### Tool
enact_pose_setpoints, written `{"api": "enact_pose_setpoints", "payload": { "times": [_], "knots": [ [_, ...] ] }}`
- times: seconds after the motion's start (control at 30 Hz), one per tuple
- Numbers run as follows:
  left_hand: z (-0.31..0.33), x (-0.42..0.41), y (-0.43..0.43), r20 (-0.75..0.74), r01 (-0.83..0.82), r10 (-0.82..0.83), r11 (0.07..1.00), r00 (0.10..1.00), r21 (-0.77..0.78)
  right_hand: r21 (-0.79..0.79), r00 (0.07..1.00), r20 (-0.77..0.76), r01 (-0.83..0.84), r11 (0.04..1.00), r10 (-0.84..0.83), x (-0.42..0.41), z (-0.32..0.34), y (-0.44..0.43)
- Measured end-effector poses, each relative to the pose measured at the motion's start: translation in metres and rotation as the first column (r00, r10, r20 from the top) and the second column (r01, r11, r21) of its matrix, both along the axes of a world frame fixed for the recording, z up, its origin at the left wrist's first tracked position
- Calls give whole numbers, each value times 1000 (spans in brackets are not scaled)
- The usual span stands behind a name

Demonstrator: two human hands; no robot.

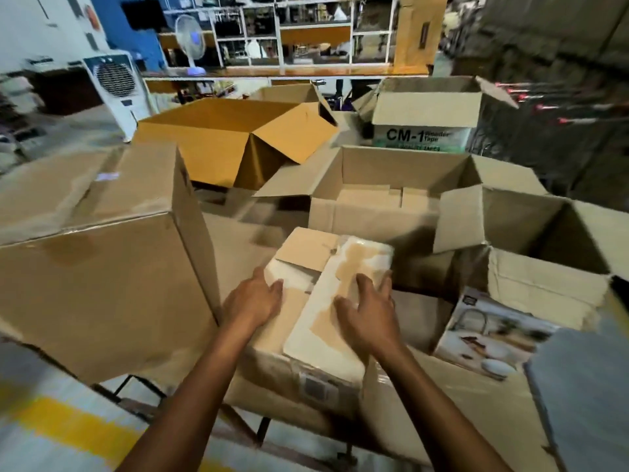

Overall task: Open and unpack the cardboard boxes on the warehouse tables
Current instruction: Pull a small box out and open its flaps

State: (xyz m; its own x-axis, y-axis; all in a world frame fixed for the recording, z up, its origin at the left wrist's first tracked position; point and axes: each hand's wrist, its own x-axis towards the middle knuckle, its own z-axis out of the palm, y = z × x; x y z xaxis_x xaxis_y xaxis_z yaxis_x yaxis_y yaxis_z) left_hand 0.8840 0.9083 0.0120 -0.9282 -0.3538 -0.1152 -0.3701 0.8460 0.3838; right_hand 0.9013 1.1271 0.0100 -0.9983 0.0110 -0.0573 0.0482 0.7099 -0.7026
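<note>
Risk of slide: small torn-top box [316, 338] sits near front edge of worktop [136, 405], between tall sealed box [102, 267] and printed product carton [490, 335]. Left grip [253, 298], right grip [367, 308] flat on lid, fingers apart, clamping nothing. Hard flap pull could drag box off edge.

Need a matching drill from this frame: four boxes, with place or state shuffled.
Things:
1. small box
2. tall box
3. CM-1 box
4. picture carton

Place or state:
A. near right, lying tilted
B. closed, at left
C. left hand and right hand rest on it
D. open, far back right

Pairs: 1-C, 2-B, 3-D, 4-A
</note>
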Motion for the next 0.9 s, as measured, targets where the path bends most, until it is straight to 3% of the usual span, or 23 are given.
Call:
{"api": "enact_pose_setpoints", "payload": {
  "times": [0.13, 0.23, 0.33, 0.4, 0.53, 0.6, 0.67, 0.7, 0.83, 0.9],
  "knots": [
    [2, 32, 30, 31, -14, 15, 1000, 999, -9, 144, 999, 42, -26, 989, 20, -13, 14, 11],
    [7, 28, 38, -35, -22, 22, 1000, 999, -2, 293, 996, 80, -56, 955, 33, -20, 16, 2],
    [6, 20, 45, -185, 108, -131, 986, 974, -129, 428, 992, 121, -93, 899, 45, -22, 11, -14],
    [4, 18, 51, -240, 210, -260, 954, 935, -213, 435, 990, 134, -88, 896, 33, -22, 14, -19],
    [3, 25, 51, -304, 319, -396, 907, 866, -275, 255, 993, 113, -51, 966, 23, -25, 34, -14],
    [4, 29, 44, -336, 334, -395, 915, 855, -225, -74, 995, 90, -44, 996, 50, -28, 52, -1],
    [7, 31, 35, -366, 326, -371, 928, 854, -180, -441, 994, 79, -31, 897, 73, -31, 71, 13],
    [10, 30, 31, -381, 312, -357, 933, 853, -177, -534, 994, 82, -21, 846, 76, -33, 79, 21],
    [24, 28, 28, -443, 264, -328, 943, 834, -202, -550, 992, 109, 2, 835, 69, -39, 101, 51],
    [26, 28, 31, -440, 268, -333, 941, 834, -205, -471, 988, 127, -16, 882, 86, -41, 107, 65]
  ]
}}
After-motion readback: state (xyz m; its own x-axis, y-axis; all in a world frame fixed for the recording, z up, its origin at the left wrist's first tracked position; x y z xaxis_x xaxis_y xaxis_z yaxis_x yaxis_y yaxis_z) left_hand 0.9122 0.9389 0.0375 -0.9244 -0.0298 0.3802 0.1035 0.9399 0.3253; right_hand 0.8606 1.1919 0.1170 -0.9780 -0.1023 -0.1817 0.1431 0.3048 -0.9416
